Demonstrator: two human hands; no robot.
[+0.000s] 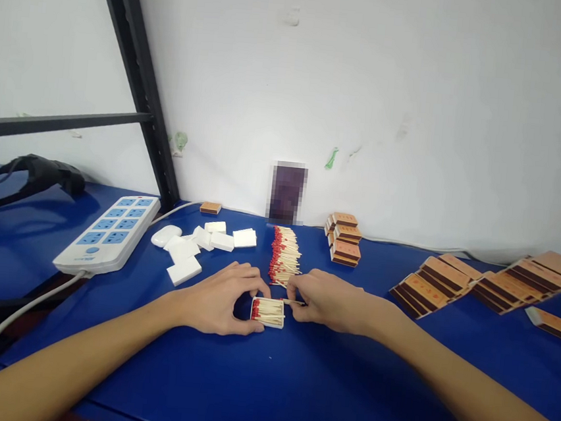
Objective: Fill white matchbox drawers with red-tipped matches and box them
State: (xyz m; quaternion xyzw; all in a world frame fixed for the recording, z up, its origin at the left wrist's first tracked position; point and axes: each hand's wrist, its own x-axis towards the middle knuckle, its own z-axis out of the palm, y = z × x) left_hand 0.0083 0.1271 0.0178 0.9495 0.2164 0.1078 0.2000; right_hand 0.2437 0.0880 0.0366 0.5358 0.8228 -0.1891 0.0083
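Between finger and thumb, my left hand [225, 300] grips a white matchbox tray [269, 324] that lies on the blue table. Red-headed matches [269, 311] fill much of the tray, their heads toward the left. My right hand [319, 297] is closed in a pinch at the tray's upper right corner, with a match [292, 302] between its fingertips. Just behind the tray, a long pile of loose matches [286, 257] stretches toward the wall, red heads mostly to the left.
White matchbox trays [184, 270] lie scattered left of the pile. Closed matchboxes [345, 251] are stacked behind my right hand. Matchbox sleeves [424, 287] lie in rows at right. A power strip [110, 230] and black rack post [144, 85] stand left; a wall [372, 80] bounds the back.
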